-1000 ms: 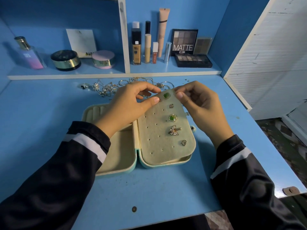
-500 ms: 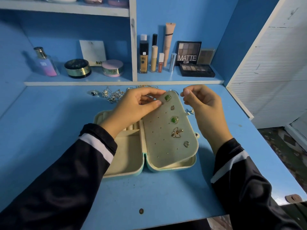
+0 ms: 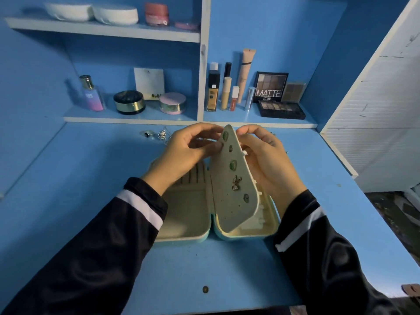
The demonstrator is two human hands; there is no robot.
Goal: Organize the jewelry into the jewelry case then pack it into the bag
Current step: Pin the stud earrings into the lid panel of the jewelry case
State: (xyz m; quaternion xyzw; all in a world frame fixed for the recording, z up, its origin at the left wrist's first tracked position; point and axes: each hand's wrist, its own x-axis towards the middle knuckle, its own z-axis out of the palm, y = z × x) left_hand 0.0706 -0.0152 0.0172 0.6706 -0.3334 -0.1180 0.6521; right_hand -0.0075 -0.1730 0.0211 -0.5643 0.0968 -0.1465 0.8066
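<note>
An open teal jewelry case (image 3: 191,235) lies on the blue desk (image 3: 227,269). Its beige earring panel (image 3: 227,201) is tilted up steeply, with several earrings pinned in it, among them a green one (image 3: 233,165) and a gold flower one (image 3: 236,183). My left hand (image 3: 181,153) pinches the panel's top from the left side. My right hand (image 3: 266,160) reaches behind the panel near its top, fingertips at the back of it. Loose silver jewelry (image 3: 159,134) lies on the desk behind my hands, partly hidden. No bag is in view.
Low shelf (image 3: 127,118) behind the desk holds a perfume bottle (image 3: 91,94), round jars, makeup tubes and eyeshadow palettes (image 3: 281,109). A white panel (image 3: 375,114) borders the desk at right. A small dark coin-like spot (image 3: 205,289) lies near the front edge.
The earring panel has swung up from nearly flat to steeply tilted. My right hand moved behind it; my left hand stayed on its top edge. The camera tilted upward.
</note>
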